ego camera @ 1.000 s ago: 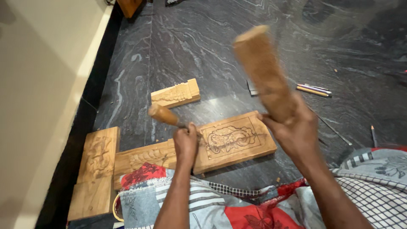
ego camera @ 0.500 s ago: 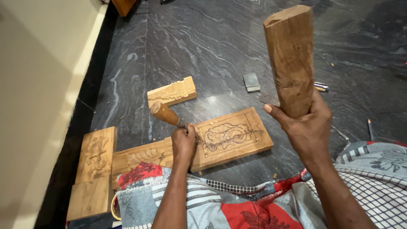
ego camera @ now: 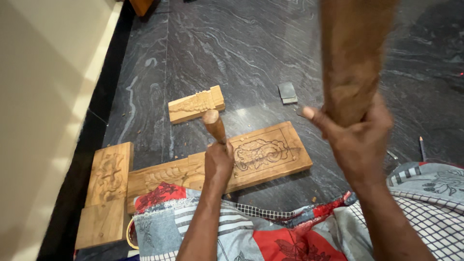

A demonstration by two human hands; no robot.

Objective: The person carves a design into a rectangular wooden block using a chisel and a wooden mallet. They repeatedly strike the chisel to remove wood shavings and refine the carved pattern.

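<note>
Mallet (ego camera: 355,58) swings higher, blurred, upper right, right hand (ego camera: 355,140) fingers wrapped round it; left hand (ego camera: 218,162) grips chisel (ego camera: 214,124) on carved panel (ego camera: 270,154), centre frame.

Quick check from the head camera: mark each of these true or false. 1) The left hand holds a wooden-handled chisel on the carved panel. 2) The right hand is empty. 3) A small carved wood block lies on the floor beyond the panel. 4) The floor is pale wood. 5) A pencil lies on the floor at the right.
1) True: the left hand grips the chisel over the carved panel.
2) False: the right hand grips a raised wooden mallet, which is blurred.
3) True: the small carved block lies beyond the panel.
4) False: the floor is dark veined stone.
5) True: a pencil lies there.
</note>
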